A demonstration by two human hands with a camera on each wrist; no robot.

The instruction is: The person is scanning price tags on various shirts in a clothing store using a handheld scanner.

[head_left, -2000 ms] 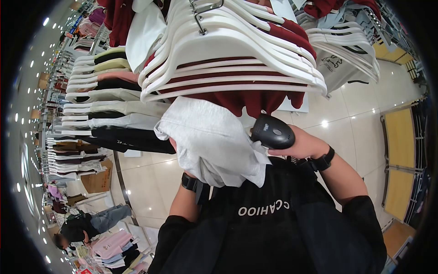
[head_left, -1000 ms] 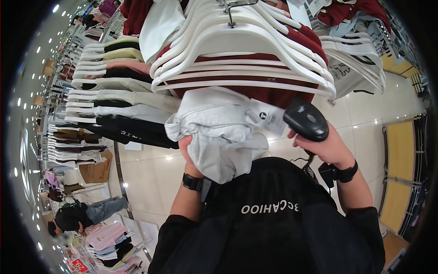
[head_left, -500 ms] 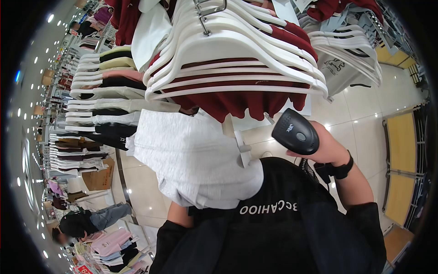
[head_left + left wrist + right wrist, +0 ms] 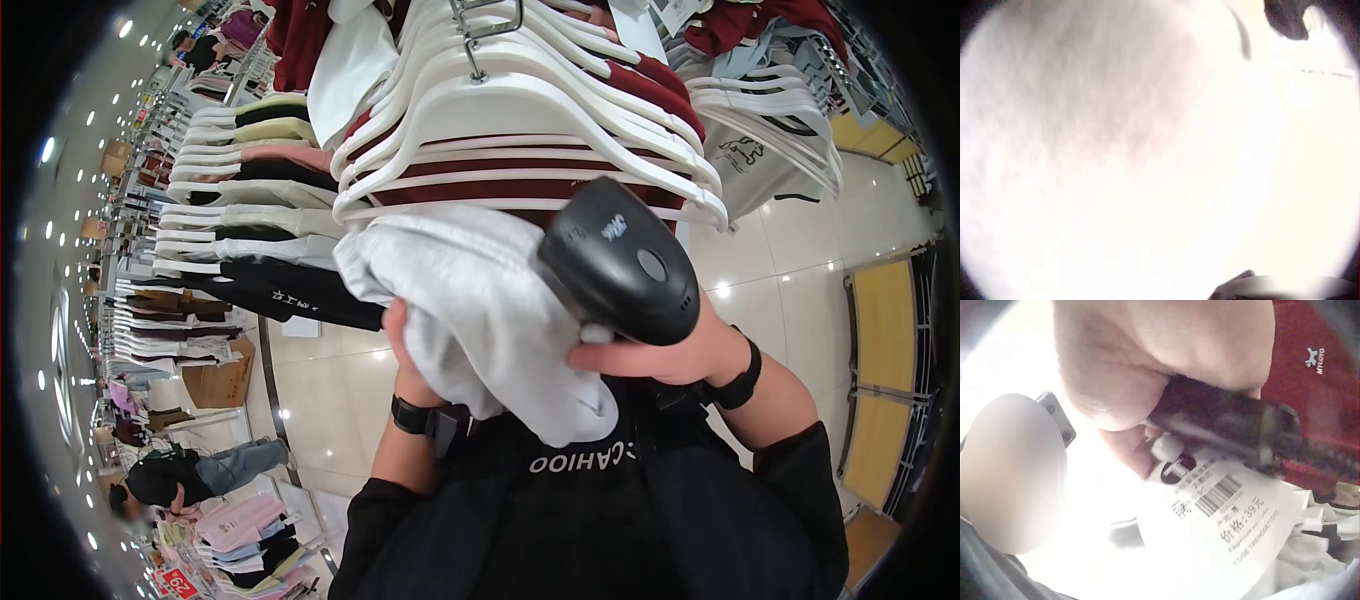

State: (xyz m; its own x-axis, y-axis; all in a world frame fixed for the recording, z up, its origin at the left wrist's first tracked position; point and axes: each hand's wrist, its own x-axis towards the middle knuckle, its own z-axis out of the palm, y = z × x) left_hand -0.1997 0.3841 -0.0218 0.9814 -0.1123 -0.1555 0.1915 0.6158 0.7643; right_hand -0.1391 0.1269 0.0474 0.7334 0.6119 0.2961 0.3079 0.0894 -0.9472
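My left hand (image 4: pixel 402 350) holds a bunched light grey garment (image 4: pixel 460 300) in front of my chest, its fingers hidden under the cloth. My right hand (image 4: pixel 695 350) grips a black barcode scanner (image 4: pixel 625 265), whose head overlaps the garment's right side. In the right wrist view, the scanner's handle (image 4: pixel 1210 419) sits in the curled palm. A white price tag (image 4: pixel 1229 534) with a barcode hangs below it, and a white round pin (image 4: pixel 1167 447) passes through the tag's hole beside a fingertip. Pale, overexposed cloth (image 4: pixel 1104 125) fills most of the left wrist view.
White hangers (image 4: pixel 530 110) with dark red garments hang right ahead. More hung clothes (image 4: pixel 260 230) line the left, and grey shirts (image 4: pixel 745 150) hang at the right. A cardboard box (image 4: pixel 220 378) stands on the tiled floor. A person (image 4: pixel 175 478) stands at lower left.
The garment was spread over my left hand half a second ago; now it is bunched, with the left thumb showing. My right hand has brought the scanner left and up, over the garment's edge.
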